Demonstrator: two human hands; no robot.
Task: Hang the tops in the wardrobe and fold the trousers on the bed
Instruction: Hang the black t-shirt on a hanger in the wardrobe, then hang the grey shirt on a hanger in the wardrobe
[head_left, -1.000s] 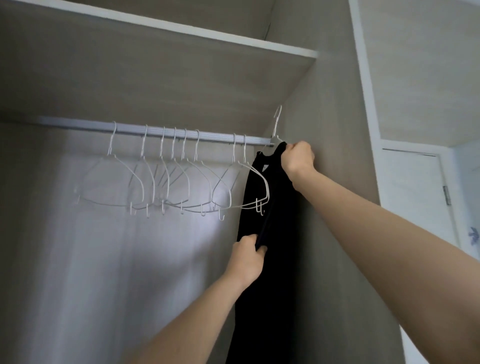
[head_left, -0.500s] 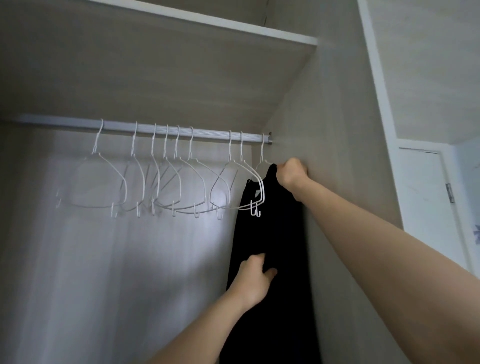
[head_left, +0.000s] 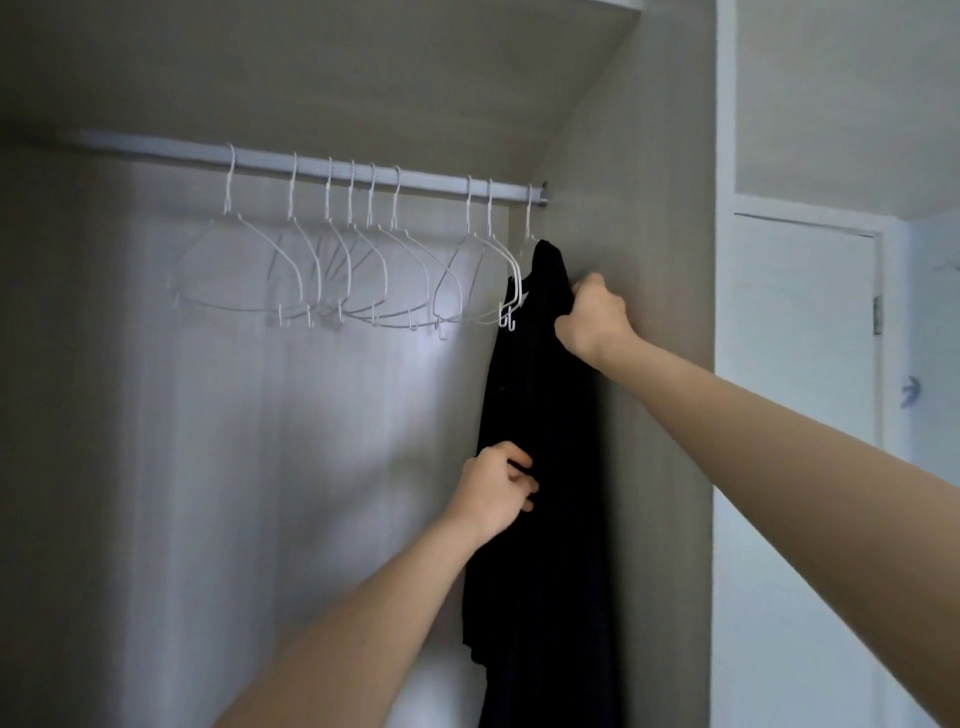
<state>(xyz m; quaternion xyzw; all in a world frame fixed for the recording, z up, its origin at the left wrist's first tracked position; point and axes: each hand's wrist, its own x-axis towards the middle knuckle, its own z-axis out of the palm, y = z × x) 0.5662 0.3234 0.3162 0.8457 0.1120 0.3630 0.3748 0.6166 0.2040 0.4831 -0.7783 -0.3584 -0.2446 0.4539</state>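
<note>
wardrobe rail (head_left: 156, 148) holds black top (head_left: 540, 395); right hand (head_left: 595, 314) and left hand (head_left: 493, 493) grip it.

My left hand (head_left: 493, 493) and right hand (head_left: 595, 317) are bare, with no rings showing. Behind each hand the wrist carries no watch or band, and both forearms are uncovered; no sleeve shows anywhere along them.

The long black matt cloth top (head_left: 540, 415), soft and creased, bunches under the fingers (head_left: 587, 291) of the right hand. Above those fingers runs a smooth, pale metal hanging rail (head_left: 363, 169) with a dull sheen. Thin white coated-wire hangers (head_left: 311, 270) look smooth. The grey-beige wardrobe side panel (head_left: 665, 208) shows a matt, fine wood-grain laminate.
</note>
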